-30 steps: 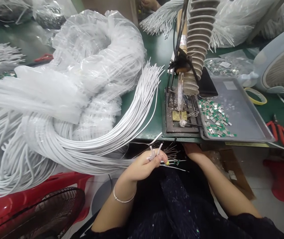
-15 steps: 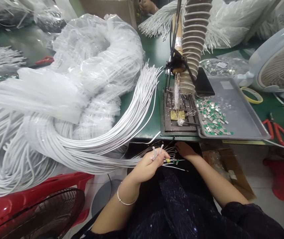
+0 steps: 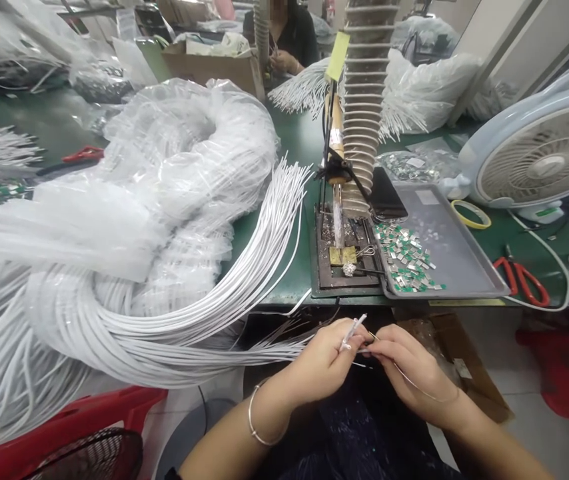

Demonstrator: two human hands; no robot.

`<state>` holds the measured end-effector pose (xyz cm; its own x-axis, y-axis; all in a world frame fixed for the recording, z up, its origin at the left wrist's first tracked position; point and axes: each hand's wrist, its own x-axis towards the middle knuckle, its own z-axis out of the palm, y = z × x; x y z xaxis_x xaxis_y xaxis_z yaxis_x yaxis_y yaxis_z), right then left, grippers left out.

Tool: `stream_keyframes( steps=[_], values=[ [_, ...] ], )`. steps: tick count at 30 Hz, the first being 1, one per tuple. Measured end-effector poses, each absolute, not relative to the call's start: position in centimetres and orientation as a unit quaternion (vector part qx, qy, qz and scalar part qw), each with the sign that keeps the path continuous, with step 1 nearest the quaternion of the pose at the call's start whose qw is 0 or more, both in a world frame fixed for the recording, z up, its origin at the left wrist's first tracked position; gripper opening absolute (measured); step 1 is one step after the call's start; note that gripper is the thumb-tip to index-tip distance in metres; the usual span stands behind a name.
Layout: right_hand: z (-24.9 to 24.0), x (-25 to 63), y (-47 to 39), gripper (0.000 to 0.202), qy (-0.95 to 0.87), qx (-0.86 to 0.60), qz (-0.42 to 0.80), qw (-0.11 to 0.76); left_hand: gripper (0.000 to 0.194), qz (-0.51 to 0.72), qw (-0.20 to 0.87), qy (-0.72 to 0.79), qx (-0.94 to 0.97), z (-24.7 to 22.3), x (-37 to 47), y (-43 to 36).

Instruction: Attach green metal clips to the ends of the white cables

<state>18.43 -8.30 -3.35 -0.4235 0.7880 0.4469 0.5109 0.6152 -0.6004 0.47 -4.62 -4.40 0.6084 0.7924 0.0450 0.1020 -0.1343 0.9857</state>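
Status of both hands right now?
Left hand: closed, holding thin white round cables.
Right hand: closed in a pinch; anything held is too small to tell.

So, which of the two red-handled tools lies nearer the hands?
The red-handled tool right of the grey tray; the other lies far left, beside clear plastic.

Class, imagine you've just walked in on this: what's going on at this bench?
A person works with both hands just in front of a green table. The left hand holds thin white pieces that stick up beside its thumb. The right hand pinches close by; what it grips is too small to tell. White cables run in from the left towards the hands. On the table, a soldering iron points down beside a gray tray holding small green-and-silver parts.
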Motion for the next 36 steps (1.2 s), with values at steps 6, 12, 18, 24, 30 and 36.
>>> stream_keyframes(
  steps=[6,12,18,24,30,36],
  values=[
    [-2.0,18.0,-7.6,0.017,-0.774,-0.419,0.234,0.413,0.015,0.263,0.62,0.317,0.667,-2.9,0.1,-3.9],
    [-1.3,18.1,-6.5,0.009,-0.749,-0.471,0.16,0.437,0.017,0.289,0.632,0.382,0.609,-2.5,-0.2,-3.5],
    [-0.6,20.9,-3.1,0.015,-0.737,-0.541,-0.023,0.405,0.02,0.347,0.647,0.443,0.515,-2.2,-0.6,-2.8],
    [-0.9,23.3,1.1,0.012,-0.736,-0.645,-0.062,0.194,0.02,0.361,0.592,0.491,0.528,-1.7,-0.5,-2.2],
    [-0.8,23.1,2.7,0.012,-0.732,-0.673,-0.062,0.093,0.02,0.383,0.575,0.511,0.512,-1.8,-0.4,-1.7],
    [-1.2,23.1,2.4,0.016,-0.743,-0.631,-0.127,0.181,0.02,0.402,0.6,0.497,0.482,-2.3,-0.3,-1.5]
  ],
)
